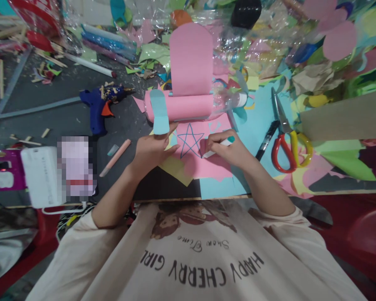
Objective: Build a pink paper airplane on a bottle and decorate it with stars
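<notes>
My right hand (224, 144) grips a white marker (210, 152) with a green end, its tip touching a sheet of pink paper (213, 169). On that sheet is a five-pointed star (190, 141) drawn in dark teal lines; the tip rests by its lower right point. My left hand (156, 147) lies with fingers apart on the sheet's left side, over a yellowish paper piece (178, 169). Just beyond the sheet lies a plastic bottle (227, 100) wrapped in pink paper, with a blue paper strip (159, 110) across it and a tall pink flap (191, 58) standing behind.
To the left lie a blue glue gun (95, 104), a pink pen (115, 158), a phone (78, 167) and a white power bank (43, 176). At right are red-and-yellow-handled scissors (283, 138), a black craft knife (267, 140) and a cardboard piece (344, 117). Paper scraps crowd the back.
</notes>
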